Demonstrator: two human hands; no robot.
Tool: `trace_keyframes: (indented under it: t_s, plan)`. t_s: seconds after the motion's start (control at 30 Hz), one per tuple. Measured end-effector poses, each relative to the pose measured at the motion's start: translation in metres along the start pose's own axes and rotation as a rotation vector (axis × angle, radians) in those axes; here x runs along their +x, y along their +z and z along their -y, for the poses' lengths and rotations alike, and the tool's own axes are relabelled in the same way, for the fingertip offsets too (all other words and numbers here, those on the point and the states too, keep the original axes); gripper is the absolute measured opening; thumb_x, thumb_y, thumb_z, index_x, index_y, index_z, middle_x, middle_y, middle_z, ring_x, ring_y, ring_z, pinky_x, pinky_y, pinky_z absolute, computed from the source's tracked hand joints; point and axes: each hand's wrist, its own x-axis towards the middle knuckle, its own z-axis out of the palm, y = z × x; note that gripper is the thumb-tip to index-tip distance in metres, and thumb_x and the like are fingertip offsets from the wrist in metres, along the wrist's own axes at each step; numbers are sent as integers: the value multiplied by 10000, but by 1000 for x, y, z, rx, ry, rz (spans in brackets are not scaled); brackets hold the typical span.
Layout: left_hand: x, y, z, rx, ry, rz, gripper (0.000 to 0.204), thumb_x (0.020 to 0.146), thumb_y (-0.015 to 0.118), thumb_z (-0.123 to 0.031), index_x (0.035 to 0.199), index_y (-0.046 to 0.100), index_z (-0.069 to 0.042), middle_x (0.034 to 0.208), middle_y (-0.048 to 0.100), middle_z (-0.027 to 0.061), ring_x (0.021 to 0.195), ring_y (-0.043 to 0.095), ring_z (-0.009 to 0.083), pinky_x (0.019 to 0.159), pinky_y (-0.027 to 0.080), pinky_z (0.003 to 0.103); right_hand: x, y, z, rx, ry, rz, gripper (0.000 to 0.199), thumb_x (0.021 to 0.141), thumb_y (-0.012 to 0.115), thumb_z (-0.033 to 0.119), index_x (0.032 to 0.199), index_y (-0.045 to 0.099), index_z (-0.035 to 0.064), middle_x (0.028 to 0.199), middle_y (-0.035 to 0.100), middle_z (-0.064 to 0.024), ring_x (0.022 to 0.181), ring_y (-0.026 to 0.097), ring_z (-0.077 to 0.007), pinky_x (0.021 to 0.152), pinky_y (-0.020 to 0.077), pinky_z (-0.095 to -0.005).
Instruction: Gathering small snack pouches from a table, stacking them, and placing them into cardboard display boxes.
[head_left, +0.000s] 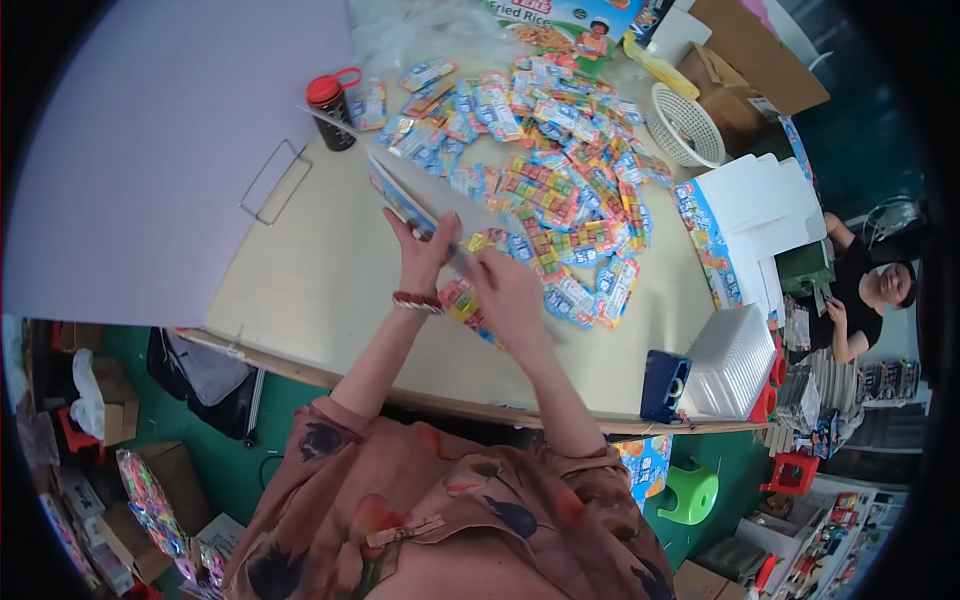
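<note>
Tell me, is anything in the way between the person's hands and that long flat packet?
No. Both the left hand and the right hand are already touching the long flat packet, holding it above the table. The heap of colourful packets lies beyond it, not between.

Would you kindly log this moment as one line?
left hand: holds flat packet | right hand: on packet | table: packet pile
</note>
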Motion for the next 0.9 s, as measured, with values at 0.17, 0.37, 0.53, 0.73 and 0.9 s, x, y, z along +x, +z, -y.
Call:
trace_keyframes:
  t_s: [0.17, 0.37, 0.53, 0.73, 0.9]
  plan:
    - [13, -66, -18, 185, -101, 185, 1166, 731, 742, -504, 1505, -56, -154, 1300, 449, 127, 1147, 486, 275, 808, 468, 505, 0, 17, 11, 374, 122, 429, 502, 848, 661, 333, 1191, 511, -2, 1000, 616, -150, 812, 644, -205, 695, 517, -328]
    - [28, -119, -21, 81, -208, 500, 1056, 779, 662, -354, 1504, -75, -136, 1291, 476, 90, 1098, 511, 243, 790, 478, 486, 17, 43, -47, 409, 172, 342, 454, 849, 615, 341, 1109, 570, -29, 822, 640, -134, 703, 614, -199, 612, 481, -345]
    - [22, -142, -22, 198, -250, 529, 947, 791, 592, -210, 1509, -19, -125, 1291, 486, 83, 1090, 529, 221, 799, 512, 469, 22, 49, -18, 65, 198, 433, 308, 777, 589, 196, 969, 623, -42, 816, 638, -239, 775, 634, -355, 672, 489, -394]
    - [44, -190, -21, 1156, 362, 177, 686, 748, 489, -9, 1407, 312, -81, 1048, 607, 275, 949, 606, 414, 821, 504, 464, 46, 73, -33, -245, 41, 307, 266, 749, 609, 218, 872, 632, -16, 845, 649, -221, 861, 628, -377, 762, 496, -423]
    - [26, -197, -52, 1420, 469, 98, 626, 757, 495, 23, 1363, 383, -85, 1148, 579, 228, 998, 593, 397, 857, 485, 440, 61, 69, -42, -283, 95, 138, 214, 739, 693, 176, 845, 601, 15, 837, 652, -153, 815, 633, -349, 693, 493, -446]
